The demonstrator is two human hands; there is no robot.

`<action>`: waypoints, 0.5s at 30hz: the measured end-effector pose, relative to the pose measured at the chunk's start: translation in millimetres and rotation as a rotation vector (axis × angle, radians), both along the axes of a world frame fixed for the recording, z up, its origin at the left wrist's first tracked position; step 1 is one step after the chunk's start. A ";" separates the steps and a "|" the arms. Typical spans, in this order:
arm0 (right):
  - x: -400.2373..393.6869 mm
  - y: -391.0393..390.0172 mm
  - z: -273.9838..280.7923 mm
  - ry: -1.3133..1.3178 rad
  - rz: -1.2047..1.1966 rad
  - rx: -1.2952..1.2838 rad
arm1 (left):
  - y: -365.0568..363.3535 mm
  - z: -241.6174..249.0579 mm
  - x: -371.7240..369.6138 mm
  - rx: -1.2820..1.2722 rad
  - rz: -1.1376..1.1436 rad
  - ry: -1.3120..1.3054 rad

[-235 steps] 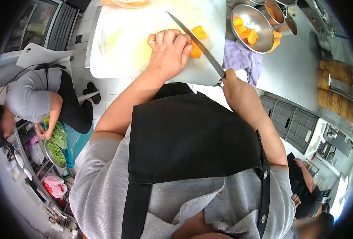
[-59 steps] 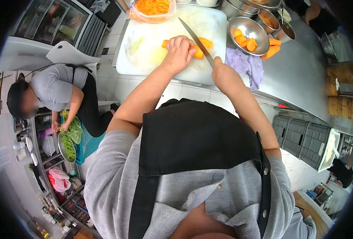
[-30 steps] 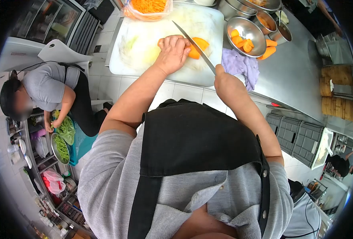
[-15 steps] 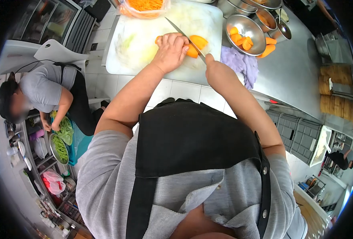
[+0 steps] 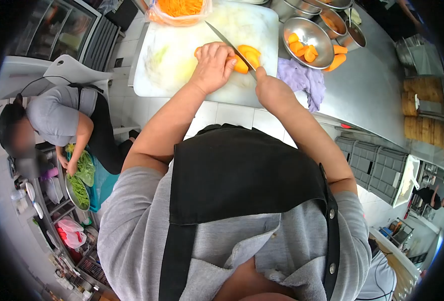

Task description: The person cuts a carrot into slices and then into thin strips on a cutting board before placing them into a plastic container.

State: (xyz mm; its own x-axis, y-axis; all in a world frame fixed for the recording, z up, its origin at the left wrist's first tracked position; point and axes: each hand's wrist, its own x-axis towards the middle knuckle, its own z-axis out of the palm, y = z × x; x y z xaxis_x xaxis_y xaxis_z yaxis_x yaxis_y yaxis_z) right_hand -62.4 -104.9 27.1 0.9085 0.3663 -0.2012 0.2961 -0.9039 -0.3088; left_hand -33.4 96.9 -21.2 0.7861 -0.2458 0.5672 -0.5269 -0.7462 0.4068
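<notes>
On the white cutting board (image 5: 182,75) my left hand (image 5: 213,66) is closed over a peeled orange carrot (image 5: 240,65), its fingers curled on top. My right hand (image 5: 276,91) grips the handle of a kitchen knife (image 5: 222,36). The blade lies diagonally across the carrot, just right of my left fingers, with its tip pointing to the upper left. Cut carrot pieces (image 5: 250,52) rest on the far side of the blade. The handle is mostly hidden in my right fist.
A bag of shredded carrot (image 5: 179,9) sits at the board's far edge. To the right stand a metal bowl (image 5: 316,36) with carrot chunks, a purple cloth (image 5: 302,80) and metal pots (image 5: 333,24). At left, a co-worker (image 5: 64,113) handles greens (image 5: 84,168) by a bowl.
The knife and my right hand have shifted slightly left. A fresh slice edge shows among the carrot pieces beyond the blade. The co-worker's hands have moved down a little.
</notes>
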 end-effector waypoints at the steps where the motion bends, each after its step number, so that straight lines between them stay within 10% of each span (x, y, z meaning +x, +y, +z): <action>1: -2.7 -3.5 -0.4 -0.015 -0.011 0.035 | 0.0 2.0 0.2 -0.017 -0.003 0.009; 15: -41.1 -51.1 13.3 -0.157 -0.212 0.272 | -37.0 57.6 51.2 0.372 -0.269 0.377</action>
